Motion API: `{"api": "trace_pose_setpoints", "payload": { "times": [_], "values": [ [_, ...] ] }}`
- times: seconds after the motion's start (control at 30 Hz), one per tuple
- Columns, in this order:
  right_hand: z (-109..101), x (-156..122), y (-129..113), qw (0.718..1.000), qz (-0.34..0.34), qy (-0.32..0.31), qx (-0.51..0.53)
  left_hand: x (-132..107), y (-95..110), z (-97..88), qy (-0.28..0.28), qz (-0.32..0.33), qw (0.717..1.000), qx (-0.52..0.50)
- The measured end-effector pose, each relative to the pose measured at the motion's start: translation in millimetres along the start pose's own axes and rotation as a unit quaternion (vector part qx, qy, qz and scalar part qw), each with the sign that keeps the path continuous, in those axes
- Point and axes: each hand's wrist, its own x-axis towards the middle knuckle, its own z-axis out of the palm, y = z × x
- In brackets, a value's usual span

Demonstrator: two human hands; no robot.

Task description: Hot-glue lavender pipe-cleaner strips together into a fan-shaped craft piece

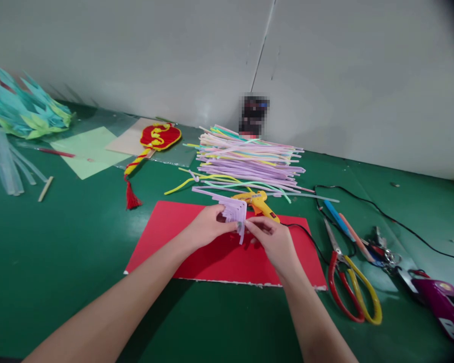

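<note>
My left hand [212, 226] grips a bundle of bent lilac pipe cleaners [235, 207], nested in L shapes with their corners toward the upper right. At the right side of that bundle, my right hand [270, 239] pinches its edge between thumb and forefinger. Both hands are over a red board [219, 269] on the green table. Just behind the bundle lies a yellow glue gun [264, 205], partly covered by it. A thick pile of straight pipe cleaners [249, 161], lilac, white, yellow and green, is stacked beyond.
Scissors [342, 272] with red and yellow handles lie right of the board, near keys [389, 257] and a purple cutter [439, 297]. A black cord [382, 212] crosses the right side. At left are a red fan ornament [161, 137], paper [87, 154] and glue sticks [7, 166].
</note>
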Motion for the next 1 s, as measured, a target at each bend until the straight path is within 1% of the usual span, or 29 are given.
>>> {"api": "trace_pose_setpoints", "payload": {
  "times": [0.1,0.27,0.4,0.47,0.53,0.7,0.9,1.0],
  "values": [
    [-2,1,-1,1.000,0.002,0.015,0.011,-1,3,-0.1,-0.007,-0.003,1.000,0.000],
    [-5,1,-4,0.999,-0.003,0.045,0.009,-4,8,-1.3,-0.035,0.000,0.998,0.052],
    [-7,0,-6,0.998,-0.031,0.058,-0.012,-6,7,-1.5,-0.078,0.010,0.996,0.034],
    [-6,0,-7,0.997,-0.034,0.064,-0.019,-6,7,-1.3,-0.087,0.010,0.995,0.038],
    [-6,0,-7,0.997,-0.034,0.062,-0.023,-6,7,-1.0,-0.082,0.011,0.995,0.049],
    [-6,-1,-6,0.998,-0.038,0.052,-0.020,-6,11,-0.3,-0.048,0.015,0.997,0.062],
    [-6,0,-4,0.998,-0.038,0.042,-0.020,-7,13,-0.7,-0.044,0.033,0.997,0.058],
    [-6,0,-5,0.998,-0.037,0.038,-0.018,-7,11,-0.8,-0.032,0.044,0.996,0.065]
  ]
}}
